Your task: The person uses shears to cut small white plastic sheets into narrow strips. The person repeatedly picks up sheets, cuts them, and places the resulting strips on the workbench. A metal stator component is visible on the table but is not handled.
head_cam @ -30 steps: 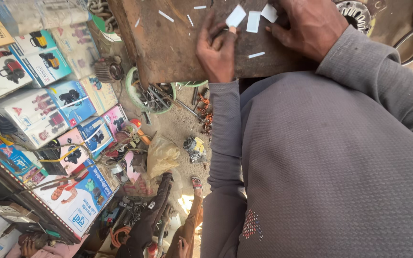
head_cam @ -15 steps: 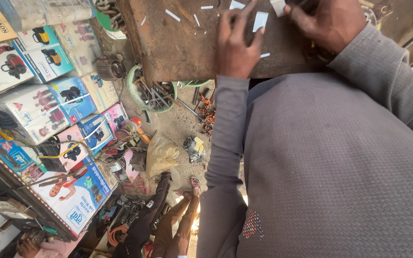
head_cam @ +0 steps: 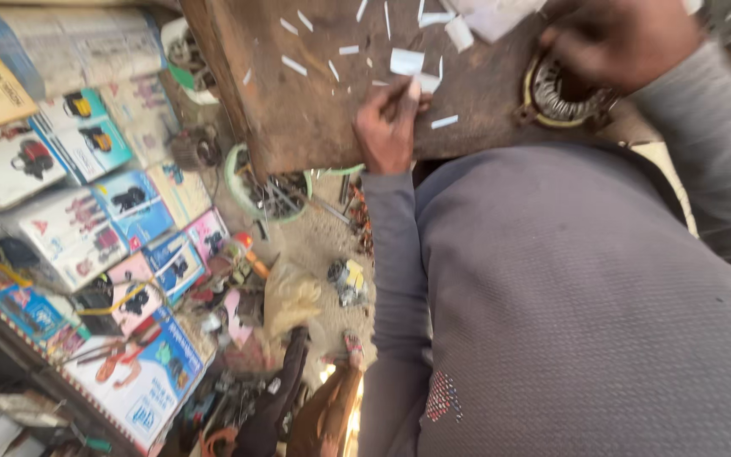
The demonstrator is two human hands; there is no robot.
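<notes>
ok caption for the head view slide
Left hand on white paper strips, right hand by a motor stator.

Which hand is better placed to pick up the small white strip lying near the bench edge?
Left. The left hand rests on the bench right beside the white strip, while the right hand sits farther off by the round metal part.

White paper strips (head_cam: 406,61) are showing pale against the rusty brown table (head_cam: 298,110) beside the left hand (head_cam: 389,127). A yellow-rimmed silver metal ring (head_cam: 562,97) is gleaming under the right hand (head_cam: 615,38). Grey sleeves (head_cam: 395,254) are covering both arms.
</notes>
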